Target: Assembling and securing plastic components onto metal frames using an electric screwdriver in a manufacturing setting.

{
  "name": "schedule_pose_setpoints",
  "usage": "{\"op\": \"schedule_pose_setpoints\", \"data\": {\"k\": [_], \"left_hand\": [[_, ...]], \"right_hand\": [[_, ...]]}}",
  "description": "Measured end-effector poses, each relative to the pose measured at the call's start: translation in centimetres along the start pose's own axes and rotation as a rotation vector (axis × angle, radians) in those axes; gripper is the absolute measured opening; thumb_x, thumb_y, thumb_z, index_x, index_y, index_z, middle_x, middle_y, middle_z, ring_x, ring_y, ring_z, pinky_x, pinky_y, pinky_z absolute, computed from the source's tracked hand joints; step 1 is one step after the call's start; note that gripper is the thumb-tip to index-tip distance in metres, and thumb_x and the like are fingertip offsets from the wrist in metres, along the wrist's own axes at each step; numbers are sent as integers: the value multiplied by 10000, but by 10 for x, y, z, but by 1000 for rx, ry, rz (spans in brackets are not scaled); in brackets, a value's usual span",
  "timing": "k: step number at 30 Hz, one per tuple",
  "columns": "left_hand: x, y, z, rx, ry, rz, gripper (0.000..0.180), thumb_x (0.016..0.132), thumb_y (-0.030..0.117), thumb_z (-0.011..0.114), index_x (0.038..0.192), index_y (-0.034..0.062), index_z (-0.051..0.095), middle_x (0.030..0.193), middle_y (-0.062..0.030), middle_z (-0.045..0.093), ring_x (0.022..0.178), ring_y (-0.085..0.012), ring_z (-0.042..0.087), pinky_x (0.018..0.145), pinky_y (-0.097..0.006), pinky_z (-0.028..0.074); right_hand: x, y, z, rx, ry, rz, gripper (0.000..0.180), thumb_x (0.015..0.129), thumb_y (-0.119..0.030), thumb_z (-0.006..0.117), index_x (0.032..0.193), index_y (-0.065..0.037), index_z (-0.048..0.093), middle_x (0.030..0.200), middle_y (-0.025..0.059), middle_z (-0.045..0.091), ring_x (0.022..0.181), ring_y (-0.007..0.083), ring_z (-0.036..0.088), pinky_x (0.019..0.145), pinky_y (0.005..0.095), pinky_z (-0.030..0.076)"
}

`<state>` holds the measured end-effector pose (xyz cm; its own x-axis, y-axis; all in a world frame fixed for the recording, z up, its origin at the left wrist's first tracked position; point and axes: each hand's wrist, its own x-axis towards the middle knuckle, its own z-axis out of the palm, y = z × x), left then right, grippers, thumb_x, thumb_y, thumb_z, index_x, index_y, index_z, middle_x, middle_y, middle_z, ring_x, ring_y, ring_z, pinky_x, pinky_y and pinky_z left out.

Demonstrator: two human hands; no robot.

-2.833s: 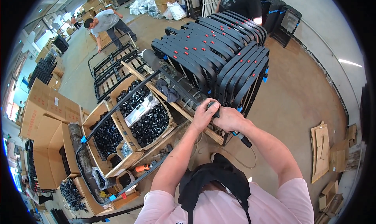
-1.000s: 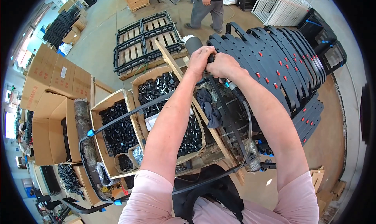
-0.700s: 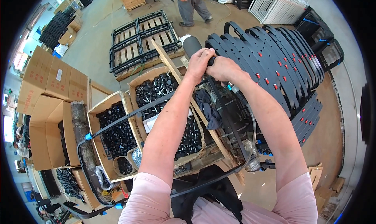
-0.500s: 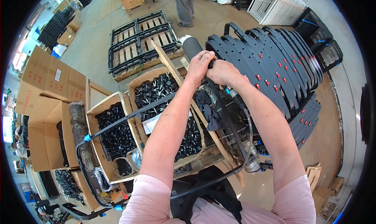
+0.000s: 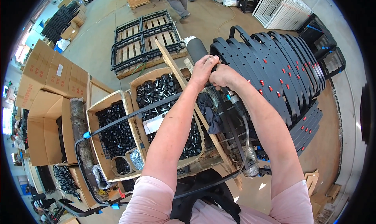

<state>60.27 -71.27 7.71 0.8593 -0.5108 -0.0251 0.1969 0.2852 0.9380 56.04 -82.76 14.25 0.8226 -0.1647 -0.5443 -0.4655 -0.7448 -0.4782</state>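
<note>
My left hand (image 5: 204, 70) and my right hand (image 5: 224, 75) are close together at the far end of a black tubular frame (image 5: 117, 124). My right hand is closed round an air tool, mostly hidden by the fingers; its metal hose fitting (image 5: 233, 98) shows below the wrist, and a clear hose (image 5: 246, 132) runs down from it. The left fingers are curled round a small dark part that I cannot make out. Just beyond them lies a dark grey cylinder (image 5: 197, 48). The frame has blue tape on it and reaches back beneath my forearms towards my body.
Cartons of black-headed bolts (image 5: 158, 91) and black caps (image 5: 117, 126) stand left of my arms. A wooden plank (image 5: 211, 134) slants beside them. Stacked curved black bars (image 5: 270, 63) with red pieces fill the right. Beyond, black frames (image 5: 143, 40) rest on a pallet; a person (image 5: 178, 3) is further off.
The whole view has shifted slightly. More of the hose fitting shows below my right hand. The far person has stepped, and another person's legs have come into view behind.
</note>
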Motion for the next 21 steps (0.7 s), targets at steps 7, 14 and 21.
{"op": "schedule_pose_setpoints", "data": {"k": [7,14,21], "left_hand": [[1,4,2,17,-8,-15,344,1029,401,635,998,64,700,956,-28,664,902,-138,601,836,-320,501],[5,3,-1,-80,-41,11,299,1002,350,671,952,59,725,889,-21,669,819,-133,603,770,-312,507],[-25,44,9,69,13,284,355,954,363,719,946,8,719,847,-35,682,816,-114,572,750,-339,507]], "right_hand": [[4,2,-1,46,20,-11,149,772,-139,641,727,-2,681,720,118,699,682,239,699,652,385,535],[1,0,0,105,33,-67,170,757,-144,637,719,8,702,710,130,714,677,257,711,653,406,530],[-59,-24,-13,40,165,-188,171,823,-159,690,821,12,698,688,87,679,558,174,642,502,346,499]]}}
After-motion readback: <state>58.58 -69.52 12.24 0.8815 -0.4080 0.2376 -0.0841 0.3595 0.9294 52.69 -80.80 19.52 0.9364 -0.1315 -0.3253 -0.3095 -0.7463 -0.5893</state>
